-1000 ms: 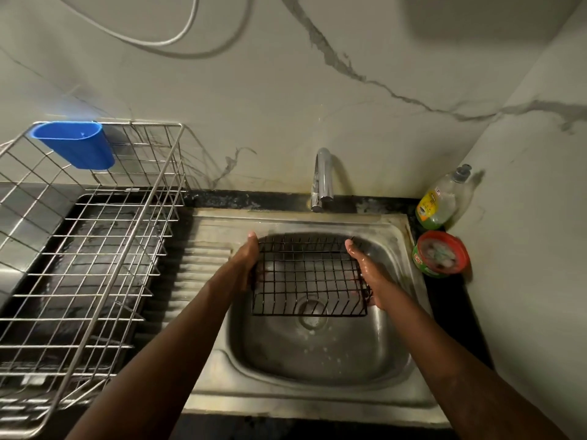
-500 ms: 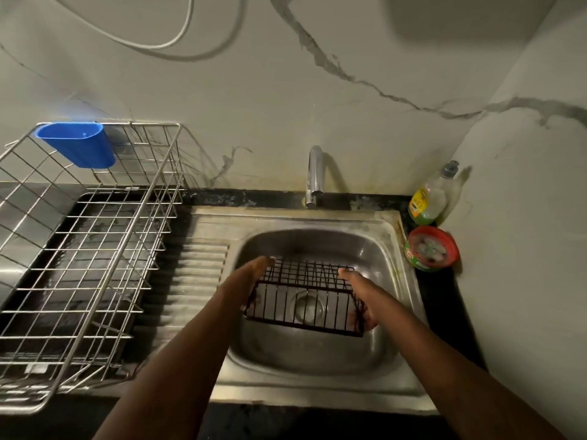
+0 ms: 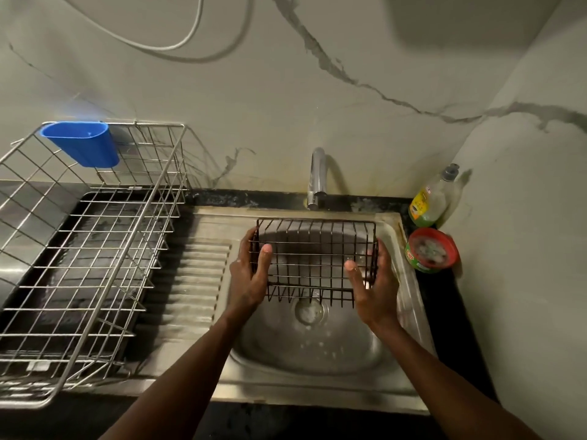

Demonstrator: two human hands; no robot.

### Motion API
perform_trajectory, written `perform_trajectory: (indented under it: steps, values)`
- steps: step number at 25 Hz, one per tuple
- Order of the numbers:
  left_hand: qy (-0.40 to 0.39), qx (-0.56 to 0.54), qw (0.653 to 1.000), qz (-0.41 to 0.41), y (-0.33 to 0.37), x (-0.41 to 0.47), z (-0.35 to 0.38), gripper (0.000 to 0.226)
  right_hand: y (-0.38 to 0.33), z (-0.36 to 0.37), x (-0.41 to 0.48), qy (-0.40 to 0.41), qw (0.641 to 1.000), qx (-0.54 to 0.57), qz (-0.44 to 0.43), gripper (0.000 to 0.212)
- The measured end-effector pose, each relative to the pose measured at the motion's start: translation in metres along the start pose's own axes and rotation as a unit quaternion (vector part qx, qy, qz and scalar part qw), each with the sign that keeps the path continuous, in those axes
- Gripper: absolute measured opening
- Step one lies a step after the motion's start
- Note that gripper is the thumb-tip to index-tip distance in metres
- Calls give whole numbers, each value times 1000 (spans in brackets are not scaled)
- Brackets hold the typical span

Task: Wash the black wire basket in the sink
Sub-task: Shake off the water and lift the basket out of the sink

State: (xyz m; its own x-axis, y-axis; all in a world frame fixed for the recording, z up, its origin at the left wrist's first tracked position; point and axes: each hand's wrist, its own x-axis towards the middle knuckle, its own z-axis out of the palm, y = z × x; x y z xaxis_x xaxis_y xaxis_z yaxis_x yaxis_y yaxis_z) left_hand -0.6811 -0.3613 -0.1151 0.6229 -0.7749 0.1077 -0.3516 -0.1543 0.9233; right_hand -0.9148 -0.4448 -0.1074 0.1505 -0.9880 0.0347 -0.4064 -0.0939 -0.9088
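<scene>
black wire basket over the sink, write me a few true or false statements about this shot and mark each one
1. The left hand and right hand grip opposite ends of the black wire basket. True.
2. The basket lies on the bottom of the sink. False: it is held up above the bowl, near the faucet.
3. The blue cup hangs on the black basket. False: it hangs on the silver dish rack.
4. A dish soap bottle stands right of the sink. True.
</scene>
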Motion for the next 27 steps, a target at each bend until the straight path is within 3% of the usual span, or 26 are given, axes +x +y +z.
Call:
perform_trajectory:
  steps: [1,2,3,4,5,8,10,11,15,20,25,27]
  values:
    - [-26,9,998,-64,-5,5,2,54,3,3,6,-26,996,-26,79,86]
    - [-71,27,982,-173,-8,11,3,62,3,7,13,-68,974,-49,211,87]
    - [-128,61,937,-319,-10,15,2,70,2,10,16,-121,930,-70,341,88]
    - [-183,81,883,-423,-13,15,-2,71,3,11,16,-162,893,-76,412,90]
    - [-203,79,863,-455,-19,13,-5,71,6,11,18,-175,883,-75,428,93]
    - [-174,44,894,-411,-45,18,-10,112,16,21,24,-155,912,-70,373,127]
    - [-164,41,909,-382,-64,24,-16,118,24,28,25,-145,924,-46,351,143]
    - [-154,51,915,-370,-65,26,-21,117,19,29,21,-141,926,-28,349,141]
    - [-122,57,958,-255,-30,19,-54,96,-2,36,-7,-100,957,17,271,79]
    - [-86,-47,984,-152,-8,3,-82,78,-31,30,-32,-57,992,77,76,34]
    - [-29,-54,993,-102,34,-27,-110,92,-61,21,-20,-76,992,102,-10,13]
    - [0,-46,993,-108,47,-40,-122,93,-76,18,-13,-102,989,101,-31,13]
